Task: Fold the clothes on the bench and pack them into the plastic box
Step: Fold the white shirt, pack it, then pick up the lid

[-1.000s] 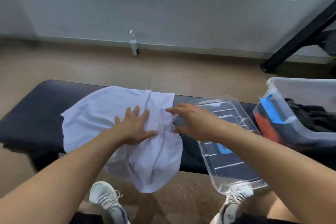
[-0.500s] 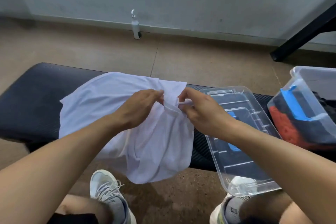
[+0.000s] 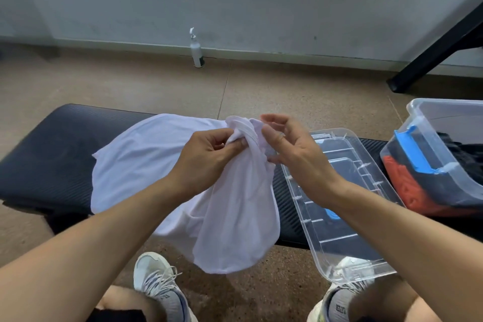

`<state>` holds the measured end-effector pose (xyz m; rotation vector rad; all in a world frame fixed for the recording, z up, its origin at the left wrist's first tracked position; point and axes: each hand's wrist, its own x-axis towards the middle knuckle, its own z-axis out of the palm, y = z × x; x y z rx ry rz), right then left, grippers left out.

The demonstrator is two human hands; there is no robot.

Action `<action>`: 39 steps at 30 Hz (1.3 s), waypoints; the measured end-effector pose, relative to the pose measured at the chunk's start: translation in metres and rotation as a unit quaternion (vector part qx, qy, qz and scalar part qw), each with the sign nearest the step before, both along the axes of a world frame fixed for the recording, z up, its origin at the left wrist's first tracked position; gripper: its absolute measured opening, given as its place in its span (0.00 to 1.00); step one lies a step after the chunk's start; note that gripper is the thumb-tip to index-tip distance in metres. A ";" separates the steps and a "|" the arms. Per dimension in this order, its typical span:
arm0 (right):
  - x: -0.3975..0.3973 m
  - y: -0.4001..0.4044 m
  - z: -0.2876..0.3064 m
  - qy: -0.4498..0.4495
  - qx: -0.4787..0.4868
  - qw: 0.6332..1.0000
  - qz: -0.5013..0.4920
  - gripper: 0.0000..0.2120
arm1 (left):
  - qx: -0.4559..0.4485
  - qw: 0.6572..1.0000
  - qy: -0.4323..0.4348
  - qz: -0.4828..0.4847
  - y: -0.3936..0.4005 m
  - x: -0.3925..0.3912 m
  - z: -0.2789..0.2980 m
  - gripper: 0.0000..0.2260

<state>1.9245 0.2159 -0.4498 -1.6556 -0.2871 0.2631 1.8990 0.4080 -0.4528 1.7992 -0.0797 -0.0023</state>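
shirt [image 3: 146, 165] lies half on the desk [image 3: 52, 151], front part hanging off the near edge, bunched end lifted so i can sort it out for folding. my left hand [image 3: 206, 162] pinches the bunch; my right hand [image 3: 295, 154] is loosely open, fingertips touching it. box [image 3: 444, 123] waits at right, lid [image 3: 339, 217] beside the shirt.

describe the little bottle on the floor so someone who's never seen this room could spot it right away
Look past the black bench to the grey wall under the window. Where wall meets tan floor, roughly centre, a small white pump bottle stands upright. It is the only object standing along that wall's base.
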 end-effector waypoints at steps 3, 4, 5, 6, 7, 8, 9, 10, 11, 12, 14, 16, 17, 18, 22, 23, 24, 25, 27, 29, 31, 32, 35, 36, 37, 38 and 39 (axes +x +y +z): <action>-0.010 0.001 0.001 -0.044 -0.146 0.988 -0.003 0.30 | 0.012 1.000 -0.010 0.017 0.002 -0.001 0.004 0.23; -0.012 0.002 0.001 -0.048 -0.182 0.982 -0.002 0.30 | 0.018 0.999 -0.015 0.023 0.002 -0.001 0.004 0.24; -0.014 0.002 -0.001 -0.040 -0.200 0.979 0.004 0.30 | 0.020 0.999 -0.021 0.028 0.003 0.000 0.004 0.26; -0.014 0.001 -0.003 -0.029 -0.216 0.976 0.016 0.27 | 0.021 0.999 -0.025 0.032 0.005 0.001 0.003 0.27; -0.013 0.000 -0.006 -0.018 -0.238 0.971 0.035 0.23 | 0.023 0.999 -0.028 0.033 0.005 0.002 0.004 0.28; -0.013 -0.001 -0.007 -0.013 -0.265 0.963 0.056 0.19 | 0.026 0.999 -0.031 0.034 0.006 0.002 0.005 0.29; -0.013 -0.001 -0.008 -0.015 -0.289 0.954 0.075 0.18 | 0.030 0.998 -0.032 0.036 0.008 0.002 0.005 0.28; -0.013 -0.002 -0.009 -0.029 -0.308 0.947 0.085 0.18 | 0.037 0.998 -0.033 0.040 0.009 0.002 0.005 0.28; -0.012 -0.003 -0.008 -0.054 -0.323 0.941 0.090 0.18 | 0.046 0.997 -0.033 0.049 0.011 0.003 0.005 0.26; -0.012 -0.004 -0.006 -0.085 -0.332 0.935 0.093 0.17 | 0.056 0.996 -0.026 0.063 0.012 0.004 0.005 0.25; -0.012 -0.005 0.005 -0.106 -0.314 0.937 0.109 0.17 | 0.048 0.995 0.004 0.089 0.016 0.008 0.002 0.20; -0.012 -0.006 0.018 -0.076 -0.234 0.962 0.118 0.22 | 0.002 0.994 0.055 0.096 0.019 0.012 -0.001 0.12; -0.013 -0.008 0.025 -0.064 -0.191 0.974 0.108 0.23 | -0.020 0.992 0.074 0.099 0.020 0.012 -0.003 0.10; -0.013 -0.009 0.032 -0.056 -0.158 0.982 0.086 0.24 | -0.019 0.991 0.080 0.107 0.021 0.012 -0.003 0.08; -0.015 -0.020 0.049 0.013 -0.035 0.999 -0.032 0.22 | 0.070 0.989 0.001 0.133 0.017 0.004 0.007 0.11; -0.015 -0.021 0.051 0.045 0.007 0.998 -0.054 0.20 | 0.080 0.992 -0.012 0.095 0.013 -0.003 0.012 0.14; -0.015 -0.023 0.053 0.077 0.046 0.994 -0.069 0.17 | 0.103 0.994 -0.020 0.040 0.006 -0.011 0.017 0.16; -0.015 -0.023 0.055 0.105 0.079 0.988 -0.078 0.16 | 0.138 0.990 -0.021 -0.014 -0.003 -0.021 0.018 0.19; -0.017 -0.022 0.058 0.147 0.126 0.978 -0.072 0.11 | 0.205 0.975 -0.011 -0.090 -0.023 -0.041 0.018 0.28; -0.021 -0.020 0.059 0.175 0.144 0.973 -0.032 0.13 | 0.194 0.975 -0.005 -0.108 -0.042 -0.054 0.013 0.29; -0.022 -0.020 0.060 0.172 0.141 0.975 0.027 0.23 | 0.145 0.987 -0.023 -0.070 -0.050 -0.056 0.008 0.17; -0.023 -0.020 0.060 0.151 0.131 0.978 0.056 0.28 | 0.125 0.991 -0.019 -0.040 -0.049 -0.053 0.010 0.10; -0.025 -0.024 0.059 -0.001 -0.008 0.992 0.124 0.42 | 0.080 0.995 0.062 0.022 -0.040 -0.040 0.015 0.15; -0.026 -0.027 0.056 -0.047 -0.072 0.985 0.146 0.44 | 0.076 0.993 0.082 0.027 -0.036 -0.037 0.018 0.17; -0.028 -0.027 0.052 -0.071 -0.126 0.975 0.166 0.44 | 0.080 0.992 0.093 0.022 -0.034 -0.035 0.020 0.19; -0.029 -0.027 0.045 -0.088 -0.178 0.964 0.175 0.43 | 0.085 0.991 0.098 0.015 -0.031 -0.033 0.022 0.20; -0.031 -0.025 0.038 -0.113 -0.226 0.953 0.165 0.40 | 0.091 0.990 0.103 0.003 -0.028 -0.031 0.022 0.20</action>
